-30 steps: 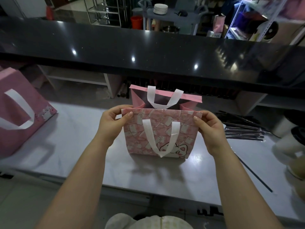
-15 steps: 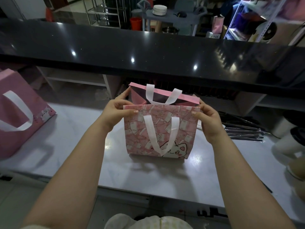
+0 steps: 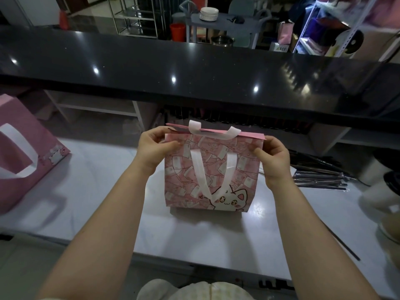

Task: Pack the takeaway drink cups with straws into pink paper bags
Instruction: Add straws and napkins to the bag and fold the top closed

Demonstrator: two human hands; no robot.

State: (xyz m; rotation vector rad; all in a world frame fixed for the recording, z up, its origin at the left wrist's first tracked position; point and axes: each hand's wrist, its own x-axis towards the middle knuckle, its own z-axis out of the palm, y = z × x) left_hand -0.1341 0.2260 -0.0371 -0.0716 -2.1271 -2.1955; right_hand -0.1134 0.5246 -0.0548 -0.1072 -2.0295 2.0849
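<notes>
A small pink paper bag [image 3: 213, 169] with white ribbon handles and a cat print stands upright on the white counter [image 3: 104, 191], its mouth pressed nearly flat. My left hand [image 3: 154, 146] pinches the bag's top left corner. At the top right corner my right hand [image 3: 272, 159] pinches the rim the same way. A bundle of wrapped dark straws [image 3: 318, 176] lies to the right of the bag. At the far right edge stand blurred takeaway cups [image 3: 387, 195], one with a dark lid. Nothing inside the bag is visible.
A larger pink bag [image 3: 23, 156] with a white handle lies at the left edge of the counter. A raised black bar top [image 3: 194, 68] runs across behind the work surface. One loose dark straw [image 3: 344, 243] lies near the front right.
The bag's open mouth has been pressed closed, front and back panels brought together. Both hands kept their hold on the top corners and the bag sits a little nearer to me.
</notes>
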